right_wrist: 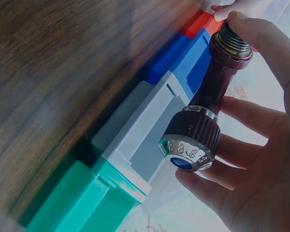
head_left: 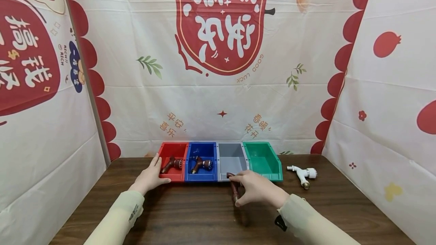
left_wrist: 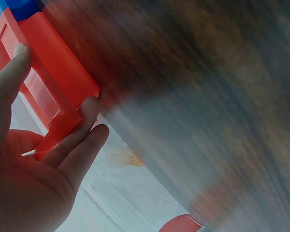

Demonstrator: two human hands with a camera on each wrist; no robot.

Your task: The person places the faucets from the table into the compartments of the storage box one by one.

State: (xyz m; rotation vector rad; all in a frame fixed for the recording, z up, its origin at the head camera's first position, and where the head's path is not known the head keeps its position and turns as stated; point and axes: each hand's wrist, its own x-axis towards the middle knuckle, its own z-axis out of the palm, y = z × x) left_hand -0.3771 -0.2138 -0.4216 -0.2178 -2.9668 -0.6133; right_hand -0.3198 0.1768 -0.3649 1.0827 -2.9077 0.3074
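My right hand [head_left: 255, 187] holds a dark brown faucet [right_wrist: 212, 92] just in front of the grey bin [head_left: 232, 158]. In the right wrist view the thumb lies at its threaded brass end, and the fingers are along the ridged knob. At the far left of the row, my left hand [head_left: 150, 175] grips the corner of the red bin [left_wrist: 58, 63], thumb on the front lip and fingers along the outer side. Inside the red bin lies one brown faucet [head_left: 172, 164]; another brown faucet [head_left: 201, 164] lies in the blue bin [head_left: 201, 177].
A green bin [head_left: 263, 158] ends the row on the right. Farther right, a white faucet [head_left: 302, 173] lies on the dark wooden table [head_left: 190, 214]. Printed cloth [head_left: 218, 97] hangs behind the bins and along both sides.
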